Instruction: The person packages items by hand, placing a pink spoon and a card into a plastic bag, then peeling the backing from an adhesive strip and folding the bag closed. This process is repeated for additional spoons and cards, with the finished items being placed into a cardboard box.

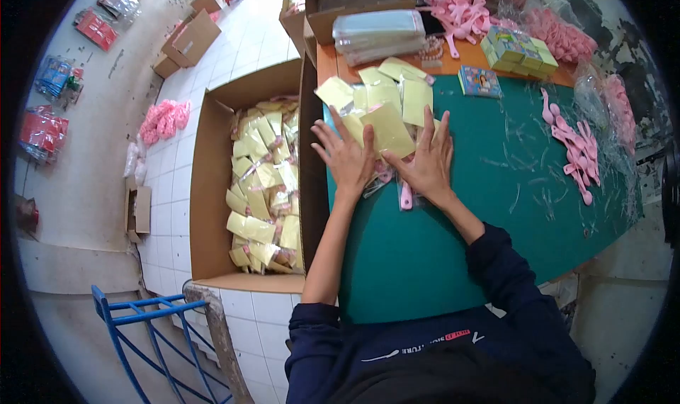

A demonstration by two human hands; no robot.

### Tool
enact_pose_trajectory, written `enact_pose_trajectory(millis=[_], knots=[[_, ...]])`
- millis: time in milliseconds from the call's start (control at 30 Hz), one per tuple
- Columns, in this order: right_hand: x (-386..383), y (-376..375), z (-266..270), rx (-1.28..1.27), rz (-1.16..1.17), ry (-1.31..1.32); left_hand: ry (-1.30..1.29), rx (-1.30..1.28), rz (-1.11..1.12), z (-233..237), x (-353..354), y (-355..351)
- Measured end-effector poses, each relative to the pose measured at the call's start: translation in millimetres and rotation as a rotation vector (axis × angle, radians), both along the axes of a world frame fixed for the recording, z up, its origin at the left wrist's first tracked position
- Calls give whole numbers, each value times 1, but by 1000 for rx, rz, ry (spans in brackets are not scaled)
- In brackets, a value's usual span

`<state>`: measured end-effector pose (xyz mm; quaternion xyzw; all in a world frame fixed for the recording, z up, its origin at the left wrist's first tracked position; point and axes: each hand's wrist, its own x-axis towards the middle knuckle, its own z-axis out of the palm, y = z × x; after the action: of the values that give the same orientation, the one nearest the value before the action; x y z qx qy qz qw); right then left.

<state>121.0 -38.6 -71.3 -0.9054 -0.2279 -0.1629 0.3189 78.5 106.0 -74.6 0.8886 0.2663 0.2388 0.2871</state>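
A loose pile of clear plastic packets with pale yellow cards (386,129) lies on the green table top (418,262). My left hand (347,159) rests against the pile's left side, its fingers spread. On the right side, my right hand (428,164) touches the packets with its fingers apart and its thumb pointing inward. Between the two thumbs sits the front yellow card. A pink handle (406,197) in clear plastic pokes out below it. What lies under the palms is hidden.
Left of the table stands a deep cardboard box (209,227) holding many similar packets. Loose pink plastic pieces (577,149) and clear scraps lie to the right. Behind are stacked plastic sleeves (379,32), small card boxes (517,49) and a pink heap (457,7). A blue metal frame (131,312) stands lower left.
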Motion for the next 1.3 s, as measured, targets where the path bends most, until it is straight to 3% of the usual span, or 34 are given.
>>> enact_pose_trajectory(millis=[133,233,367,400,500,633,767,867,1033,1300], knots=[[59,32,6,191,-29,21,-160,-142,40,-1,60,15],[95,43,5,7,-22,7,-114,-149,0,-4,79,25],[114,45,-4,-17,25,47,-149,-263,-140,-4,85,31],[129,39,2,146,187,127,-154,-323,-176,3,85,33],[132,45,3,82,-13,-47,-294,-497,-225,6,86,30],[125,47,14,-2,88,49,-296,-587,-236,0,89,34],[120,46,18,274,237,276,-540,-945,-417,-12,95,30],[115,45,21,481,333,380,-596,-1198,-543,12,83,15],[117,36,29,826,533,556,-610,-1167,-569,20,87,1],[75,25,113,861,527,476,-761,-1086,-703,86,67,-11]])
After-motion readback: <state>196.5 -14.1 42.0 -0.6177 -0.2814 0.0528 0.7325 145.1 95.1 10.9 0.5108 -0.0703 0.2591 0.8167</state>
